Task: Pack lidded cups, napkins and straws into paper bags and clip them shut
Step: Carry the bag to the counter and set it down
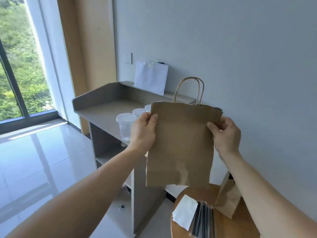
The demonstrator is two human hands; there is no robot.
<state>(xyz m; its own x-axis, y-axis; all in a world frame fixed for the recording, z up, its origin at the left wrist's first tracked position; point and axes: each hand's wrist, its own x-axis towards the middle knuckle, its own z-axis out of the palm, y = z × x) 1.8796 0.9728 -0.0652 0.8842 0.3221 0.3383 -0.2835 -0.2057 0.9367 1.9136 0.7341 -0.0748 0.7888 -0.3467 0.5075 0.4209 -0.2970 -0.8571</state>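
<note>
A flat brown paper bag [181, 143] with twisted handles hangs in the air in front of me. My left hand [143, 133] grips its upper left edge, thumb on the front. My right hand [224, 134] pinches its upper right edge. Behind the bag, clear lidded cups [126, 126] stand in a row on the grey counter [101, 110]; the bag hides the farther ones. On the round wooden table [240, 222] at lower right lie white napkins [185, 212] and a bundle of wrapped straws [205, 220].
A second brown paper bag [228, 201] stands on the round table under my right forearm. A white paper bag [151, 77] leans on the wall at the back of the counter. A large window and a glossy tiled floor lie to the left.
</note>
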